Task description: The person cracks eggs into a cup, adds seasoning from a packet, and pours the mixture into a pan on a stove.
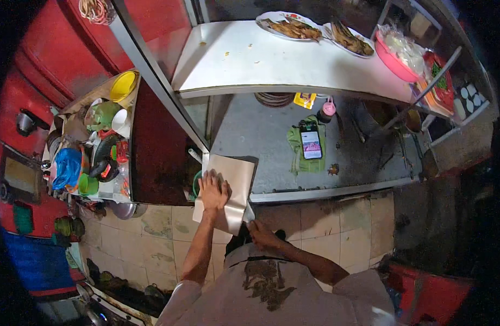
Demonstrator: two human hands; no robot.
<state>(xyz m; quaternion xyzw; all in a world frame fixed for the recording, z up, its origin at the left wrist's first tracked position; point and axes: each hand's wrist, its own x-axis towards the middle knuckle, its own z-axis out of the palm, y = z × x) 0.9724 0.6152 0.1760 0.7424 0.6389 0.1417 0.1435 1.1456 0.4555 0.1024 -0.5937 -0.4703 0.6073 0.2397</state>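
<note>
Brown wrapping paper (233,175) lies over the near left corner of the grey metal counter, its lower part hanging past the edge. My left hand (212,191) presses flat on it with the fingers spread. Just right of the paper's lower edge, my right hand (262,235) is closed on a knife, whose pale blade (248,213) points up along the paper. How far the blade reaches beneath the paper is hidden.
A phone (311,143) rests on a green cloth (295,140) on the counter. Above, a white shelf (233,61) holds plates of fried fish (293,29) and a pink basin (390,61). A metal post (160,77) stands left; beyond it, a cluttered side table (131,179).
</note>
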